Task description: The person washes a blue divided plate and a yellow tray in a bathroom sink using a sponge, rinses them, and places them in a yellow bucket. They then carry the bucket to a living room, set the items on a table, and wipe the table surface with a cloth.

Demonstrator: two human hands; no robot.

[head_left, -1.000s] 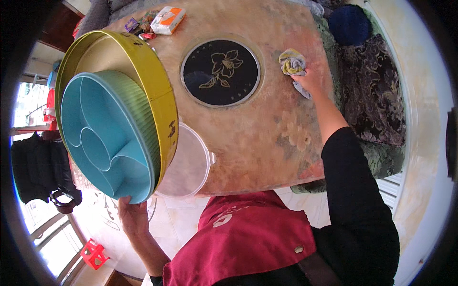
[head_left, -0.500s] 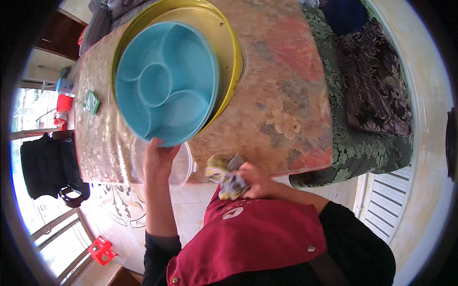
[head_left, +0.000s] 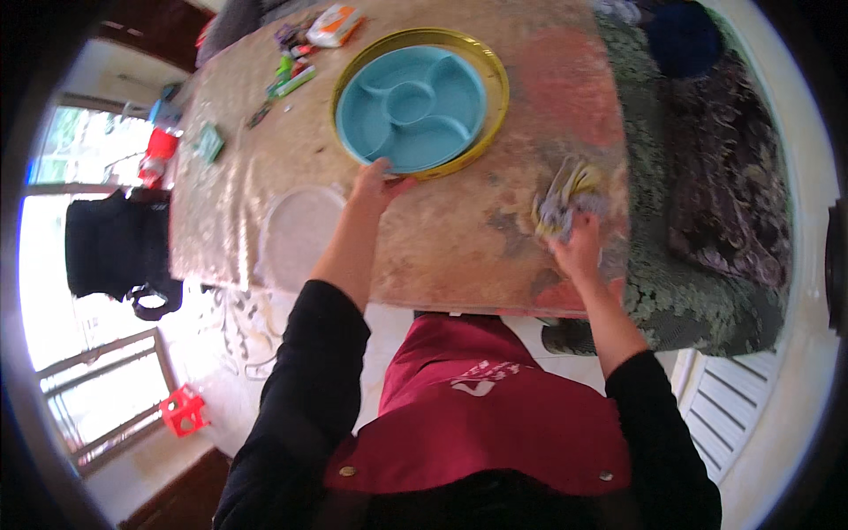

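A blue divided tray [head_left: 459, 88], with a round middle cup and curved compartments, rests in or over a larger yellow round tray [head_left: 500, 106] at the far middle of the table. My left hand [head_left: 378, 184] is closed on the near left edge of the blue tray, thumb on top; whether it also grips the yellow one I cannot tell. On the right side of the table, my right hand [head_left: 579, 243] holds a bunched grey and yellow cloth [head_left: 570, 199] against the tabletop. Beside my left forearm lies a clear round lid [head_left: 300, 234].
The patterned tablecloth [head_left: 459, 256] covers the table. Small items lie at its far left: a white and orange packet [head_left: 336, 25], a green tube-like thing [head_left: 293, 81] and a green box [head_left: 208, 143]. A green-covered bench [head_left: 689, 305] runs along the right, a black chair [head_left: 115, 243] stands left.
Both trays have moved away from me and to the right, toward the far side of the table. My right hand has carried the cloth from the near edge out to the right.
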